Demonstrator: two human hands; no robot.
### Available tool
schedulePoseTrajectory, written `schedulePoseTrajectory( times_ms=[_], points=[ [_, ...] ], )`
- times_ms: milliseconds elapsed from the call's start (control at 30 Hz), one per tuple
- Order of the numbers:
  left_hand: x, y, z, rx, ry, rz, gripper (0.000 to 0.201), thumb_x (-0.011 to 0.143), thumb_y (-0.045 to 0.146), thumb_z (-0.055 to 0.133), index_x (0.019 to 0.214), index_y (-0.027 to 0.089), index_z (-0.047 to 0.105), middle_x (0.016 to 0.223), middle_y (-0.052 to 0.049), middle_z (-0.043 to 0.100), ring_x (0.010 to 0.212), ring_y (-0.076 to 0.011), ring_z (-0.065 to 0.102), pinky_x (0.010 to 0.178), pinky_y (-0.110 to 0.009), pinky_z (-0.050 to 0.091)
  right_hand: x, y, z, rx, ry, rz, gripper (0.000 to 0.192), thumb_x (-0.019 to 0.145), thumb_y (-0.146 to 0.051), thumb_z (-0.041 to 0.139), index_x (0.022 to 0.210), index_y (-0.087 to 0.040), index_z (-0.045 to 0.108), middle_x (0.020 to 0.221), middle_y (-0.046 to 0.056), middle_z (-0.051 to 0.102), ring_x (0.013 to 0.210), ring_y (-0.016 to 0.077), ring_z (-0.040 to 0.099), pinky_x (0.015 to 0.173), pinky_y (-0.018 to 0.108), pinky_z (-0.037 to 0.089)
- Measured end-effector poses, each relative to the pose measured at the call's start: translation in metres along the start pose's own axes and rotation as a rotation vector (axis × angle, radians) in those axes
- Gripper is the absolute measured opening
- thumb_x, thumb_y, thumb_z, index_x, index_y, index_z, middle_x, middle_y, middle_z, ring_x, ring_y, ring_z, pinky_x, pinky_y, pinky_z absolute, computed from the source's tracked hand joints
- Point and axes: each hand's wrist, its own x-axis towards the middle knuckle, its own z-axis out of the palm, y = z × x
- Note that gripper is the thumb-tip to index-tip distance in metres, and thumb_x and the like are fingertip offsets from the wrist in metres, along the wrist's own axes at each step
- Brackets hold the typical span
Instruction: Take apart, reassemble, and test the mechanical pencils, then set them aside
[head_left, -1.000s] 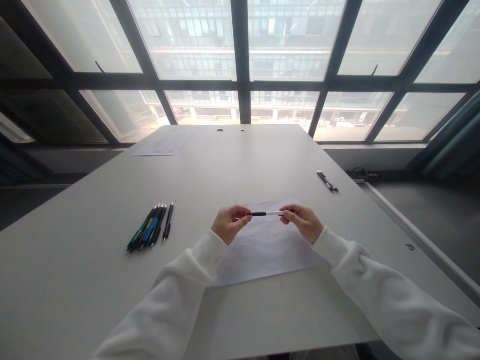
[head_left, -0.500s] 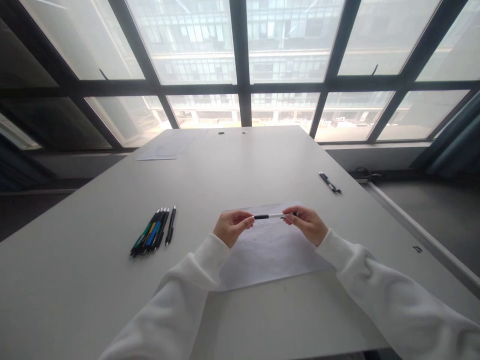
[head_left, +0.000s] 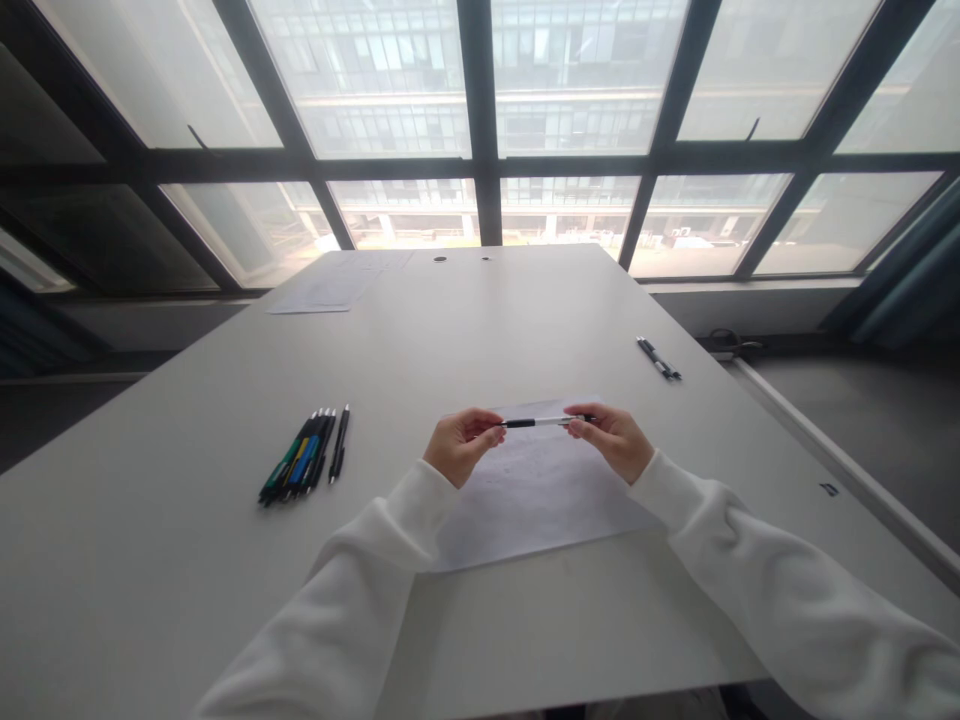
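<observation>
There is one view, from a camera worn on the person's head, looking forward and down along both sleeves. It sits close over the near edge of the table (head_left: 150, 560), so the left hand (head_left: 457, 445) and right hand (head_left: 611, 440) lie near the middle of the frame and the paper (head_left: 532, 500) under them is seen at a slant. It faces the window (head_left: 480, 130) beyond the far edge. The wide lens bends the window bars outward.
</observation>
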Motion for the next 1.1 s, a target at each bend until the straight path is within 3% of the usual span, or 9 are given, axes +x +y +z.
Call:
schedulePoseTrajectory(
  times_ms=[300, 567, 867, 1100],
  points=[
    [-0.001, 0.0019, -0.0005, 0.053, 0.015, 0.02, 0.025, 0.066, 0.033, 0.067, 0.077, 0.01, 0.066, 0.064, -0.006, 0.067, 0.059, -0.0145, 0.061, 0.06, -0.028, 0.051, -0.0002, -0.002, 0.0013, 0.037, 0.004, -0.013, 0.032, 0.071, -0.041, 0.063, 0.088, -0.015, 0.061, 0.062, 0.002, 0.061, 0.058, 0.013, 0.055, 0.058, 0.03, 0.045],
    [-0.0002, 0.0006, -0.0015, 0.119, 0.021, 0.084, 0.027, 0.061, 0.029, 0.071, 0.082, 0.013, 0.065, 0.076, -0.006, 0.066, 0.07, -0.0162, 0.062, 0.06, -0.025, 0.05, -0.0003, -0.0025, 0.0028, 0.046, -0.024, -0.021, 0.031, 0.071, -0.041, 0.063, 0.089, -0.015, 0.061, 0.062, 0.003, 0.061, 0.059, 0.0135, 0.055, 0.059, 0.031, 0.046],
    [-0.0027, 0.0057, 0.0007, 0.043, 0.027, 0.006, 0.024, 0.062, 0.03, 0.07, 0.077, 0.012, 0.065, 0.064, -0.005, 0.066, 0.06, -0.0151, 0.062, 0.061, -0.028, 0.051, 0.0007, -0.0016, 0.0033, 0.076, -0.004, 0.007, 0.033, 0.071, -0.044, 0.062, 0.086, -0.015, 0.063, 0.067, 0.005, 0.063, 0.062, 0.0143, 0.057, 0.061, 0.032, 0.047],
    [-0.0017, 0.0027, -0.0011, 0.001, 0.012, 0.001, 0.025, 0.061, 0.029, 0.071, 0.079, 0.012, 0.064, 0.065, -0.004, 0.066, 0.062, -0.015, 0.063, 0.064, -0.029, 0.052, 0.0016, 0.0001, 0.0034, 0.131, 0.011, 0.055, 0.035, 0.067, -0.041, 0.066, 0.091, -0.015, 0.064, 0.071, 0.005, 0.065, 0.064, 0.0145, 0.057, 0.066, 0.033, 0.047]
  ],
)
